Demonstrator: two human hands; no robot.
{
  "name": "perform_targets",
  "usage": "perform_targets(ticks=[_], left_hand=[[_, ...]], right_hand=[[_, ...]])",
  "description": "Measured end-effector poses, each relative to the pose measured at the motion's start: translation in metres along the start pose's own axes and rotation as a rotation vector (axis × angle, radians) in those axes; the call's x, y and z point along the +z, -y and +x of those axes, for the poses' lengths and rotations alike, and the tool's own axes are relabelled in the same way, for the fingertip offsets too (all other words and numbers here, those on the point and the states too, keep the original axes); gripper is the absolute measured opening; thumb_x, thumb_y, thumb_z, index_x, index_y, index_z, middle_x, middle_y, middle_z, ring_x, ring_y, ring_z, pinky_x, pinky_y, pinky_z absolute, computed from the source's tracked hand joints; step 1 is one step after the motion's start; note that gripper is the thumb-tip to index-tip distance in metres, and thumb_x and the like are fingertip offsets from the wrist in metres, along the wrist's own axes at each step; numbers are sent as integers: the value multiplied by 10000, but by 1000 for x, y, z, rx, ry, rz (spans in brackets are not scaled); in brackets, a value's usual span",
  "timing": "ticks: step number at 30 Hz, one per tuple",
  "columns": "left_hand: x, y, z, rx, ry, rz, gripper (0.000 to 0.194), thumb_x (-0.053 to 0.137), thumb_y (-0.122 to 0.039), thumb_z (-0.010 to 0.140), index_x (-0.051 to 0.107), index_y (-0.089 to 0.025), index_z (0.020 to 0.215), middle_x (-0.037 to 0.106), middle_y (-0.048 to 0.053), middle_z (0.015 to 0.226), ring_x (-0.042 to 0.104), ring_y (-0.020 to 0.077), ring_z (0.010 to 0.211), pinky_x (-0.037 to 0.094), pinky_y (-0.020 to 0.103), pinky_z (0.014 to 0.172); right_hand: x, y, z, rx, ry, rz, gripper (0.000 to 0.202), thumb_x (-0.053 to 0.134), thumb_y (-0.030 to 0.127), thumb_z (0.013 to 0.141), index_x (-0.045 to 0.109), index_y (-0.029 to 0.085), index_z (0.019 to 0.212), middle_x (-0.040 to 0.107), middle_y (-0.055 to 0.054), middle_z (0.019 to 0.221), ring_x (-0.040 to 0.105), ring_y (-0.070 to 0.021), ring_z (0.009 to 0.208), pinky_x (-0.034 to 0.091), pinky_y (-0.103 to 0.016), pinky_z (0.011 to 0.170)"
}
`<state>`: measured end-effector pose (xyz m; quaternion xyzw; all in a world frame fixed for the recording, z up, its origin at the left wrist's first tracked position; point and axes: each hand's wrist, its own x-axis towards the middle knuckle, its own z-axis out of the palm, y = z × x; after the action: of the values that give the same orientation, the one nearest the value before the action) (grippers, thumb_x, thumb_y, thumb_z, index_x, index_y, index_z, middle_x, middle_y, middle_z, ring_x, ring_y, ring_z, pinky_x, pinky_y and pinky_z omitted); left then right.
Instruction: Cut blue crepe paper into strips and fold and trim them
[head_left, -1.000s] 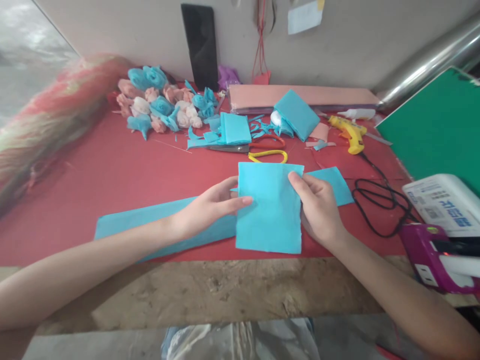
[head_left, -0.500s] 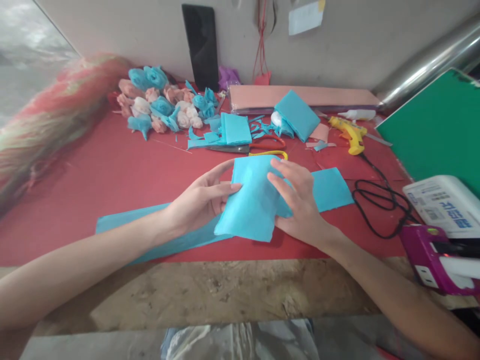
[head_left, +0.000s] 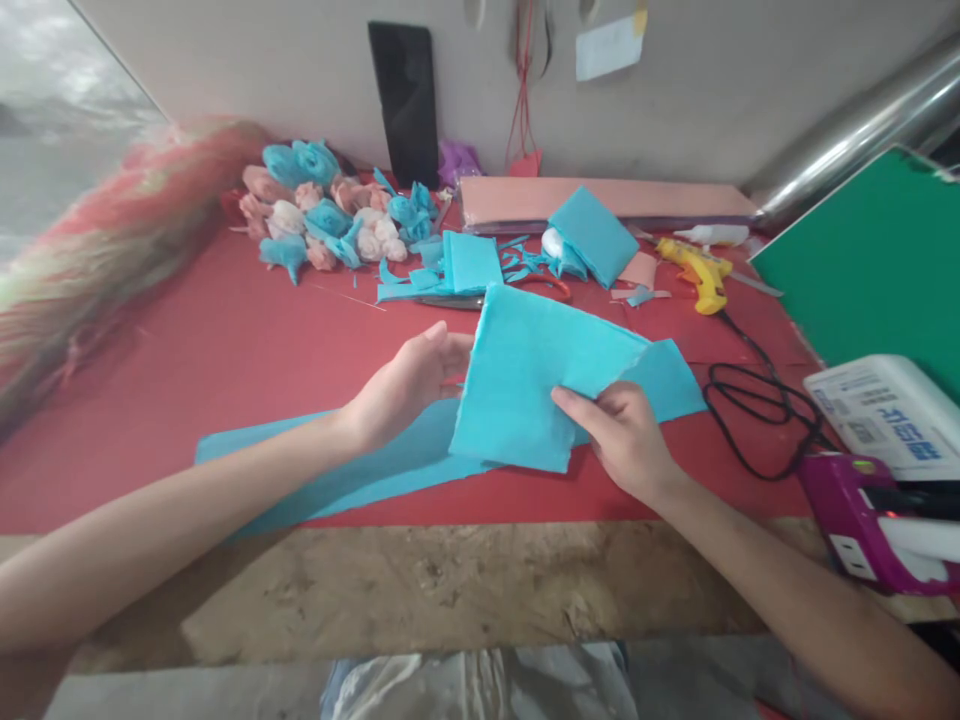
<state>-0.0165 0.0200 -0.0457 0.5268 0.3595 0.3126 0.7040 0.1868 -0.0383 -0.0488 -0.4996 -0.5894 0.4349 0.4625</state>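
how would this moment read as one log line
right hand: holds blue paper | left hand: open, at paper's edge, contact unclear | below: long blue strip | beyond: scissors, glue gun

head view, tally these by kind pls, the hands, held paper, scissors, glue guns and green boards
Hands: 2, left hand and right hand
Held blue paper: 1 piece, layers can't be counted
Scissors: 1 pair, partly hidden
Yellow glue gun: 1
Green board: 1
Total: 6
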Motion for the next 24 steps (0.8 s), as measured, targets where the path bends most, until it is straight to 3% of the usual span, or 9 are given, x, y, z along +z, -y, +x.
perform_targets(ticks=[2, 4, 7, 12, 15, 18, 24], left_hand=[[2, -2, -5, -18, 111, 26, 558, 515, -690, 733, 669, -183, 907, 713, 70, 916, 625, 260, 977, 497, 336, 797], [6, -4, -12, -43, 148, 86, 423, 656, -571, 709, 683, -189, 889, 727, 47, 903, 648, 240, 914, 504, 321, 776], [10, -6, -18, -61, 104, 111, 223, 698, -384, 743, 692, -177, 826, 734, 18, 849, 664, 179, 783, 520, 281, 720], [11, -3, -17, -20, 51, 66, 186, 694, -311, 757, 700, -161, 866, 734, 29, 829, 670, 196, 828, 537, 297, 730], [10, -1, -16, -18, 49, 0, 200, 702, -301, 752, 697, -164, 898, 730, 31, 812, 672, 212, 863, 540, 325, 758], [11, -2, -17, -20, 59, -98, 127, 703, -285, 742, 704, -186, 822, 718, 8, 757, 675, 186, 777, 534, 329, 770], [10, -11, -20, 15, 97, -86, 81, 664, -252, 702, 730, -205, 693, 684, 8, 678, 600, 132, 575, 477, 244, 572]], right_hand=[[1, -4, 1, 97, 54, 94, 452, 609, 388, 780, 321, 214, 478, 225, 67, 476, 205, -67, 436, 227, -235, 398], [1, -7, 1, 168, 94, 119, 407, 634, 436, 759, 420, 200, 505, 312, 57, 480, 278, -77, 455, 273, -233, 415], [0, -11, 1, 222, 149, 163, 354, 656, 468, 740, 536, 186, 564, 454, 33, 516, 389, -97, 490, 363, -239, 462], [0, -13, 2, 233, 239, 367, 232, 669, 433, 751, 671, 208, 806, 661, -13, 731, 606, -164, 697, 508, -301, 679], [1, -11, 3, 223, 242, 455, 180, 689, 388, 739, 680, 234, 832, 688, -14, 793, 643, -181, 773, 518, -324, 755], [0, -8, 3, 200, 212, 507, 98, 716, 332, 705, 690, 257, 762, 684, 8, 743, 646, -176, 758, 519, -312, 728], [-7, -1, 1, 98, 274, 440, 121, 623, 244, 748, 742, 267, 749, 696, -1, 729, 627, -156, 702, 482, -274, 621]])
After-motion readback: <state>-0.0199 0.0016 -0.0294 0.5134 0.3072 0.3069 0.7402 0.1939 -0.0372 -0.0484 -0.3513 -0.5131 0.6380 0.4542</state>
